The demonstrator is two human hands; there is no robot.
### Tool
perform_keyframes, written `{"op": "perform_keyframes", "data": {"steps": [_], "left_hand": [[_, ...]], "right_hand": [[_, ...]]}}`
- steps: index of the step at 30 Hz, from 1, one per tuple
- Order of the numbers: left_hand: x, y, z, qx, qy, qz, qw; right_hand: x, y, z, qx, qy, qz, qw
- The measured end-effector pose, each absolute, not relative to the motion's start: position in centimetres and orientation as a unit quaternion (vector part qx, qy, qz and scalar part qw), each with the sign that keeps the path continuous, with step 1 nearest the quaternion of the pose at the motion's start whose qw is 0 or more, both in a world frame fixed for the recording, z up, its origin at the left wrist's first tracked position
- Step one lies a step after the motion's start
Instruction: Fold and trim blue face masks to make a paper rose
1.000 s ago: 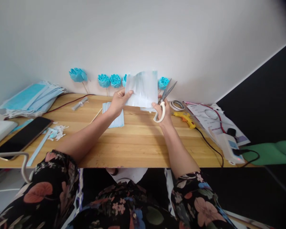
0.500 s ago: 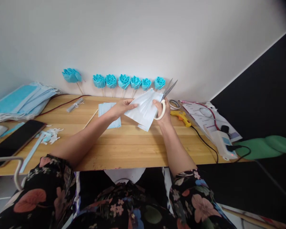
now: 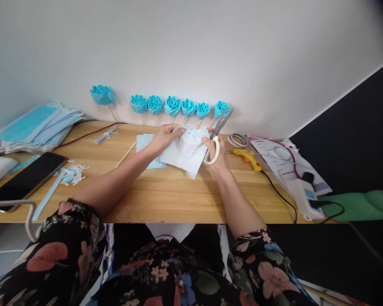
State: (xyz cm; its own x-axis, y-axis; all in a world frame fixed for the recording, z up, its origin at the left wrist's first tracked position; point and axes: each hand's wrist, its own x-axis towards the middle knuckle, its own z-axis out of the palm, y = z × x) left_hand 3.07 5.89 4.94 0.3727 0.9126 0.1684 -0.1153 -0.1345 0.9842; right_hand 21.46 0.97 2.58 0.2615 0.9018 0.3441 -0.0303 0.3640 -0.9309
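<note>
My left hand (image 3: 164,137) pinches the top left edge of a pale blue-white face mask sheet (image 3: 187,151) held just above the wooden desk (image 3: 166,191). My right hand (image 3: 214,148) grips the sheet's right edge and also holds cream-handled scissors (image 3: 216,136), blades pointing up and away. Under the sheet lies a small stack of blue masks (image 3: 146,146). A row of several blue fabric roses (image 3: 178,106) on sticks leans on the wall behind my hands.
A pile of blue masks (image 3: 35,127) sits far left, with a phone (image 3: 25,178) and white scraps (image 3: 72,175) nearer. A yellow glue gun (image 3: 247,156), tape rolls (image 3: 238,139), papers (image 3: 274,153) and a power strip (image 3: 303,193) lie right.
The sheet was held up flat facing me, then tilted down; now it is lower over the desk, with both hands gathering its top edge.
</note>
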Motion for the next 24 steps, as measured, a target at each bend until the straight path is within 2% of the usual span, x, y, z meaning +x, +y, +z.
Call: {"op": "perform_keyframes", "data": {"steps": [6, 12, 17, 24], "left_hand": [[3.1, 5.9, 4.9, 0.584, 0.323, 0.453, 0.591], [3.2, 6.2, 4.7, 0.59, 0.314, 0.477, 0.571], [3.1, 5.8, 4.7, 0.601, 0.314, 0.431, 0.595], [3.1, 5.7, 4.7, 0.607, 0.332, 0.402, 0.6]], "right_hand": [[21.8, 1.2, 2.2, -0.455, -0.476, 0.355, 0.663], [21.7, 1.5, 1.8, -0.433, -0.46, 0.402, 0.663], [21.8, 1.5, 2.0, -0.442, -0.463, 0.42, 0.643], [23.4, 1.8, 2.7, -0.458, -0.506, 0.335, 0.65]]}}
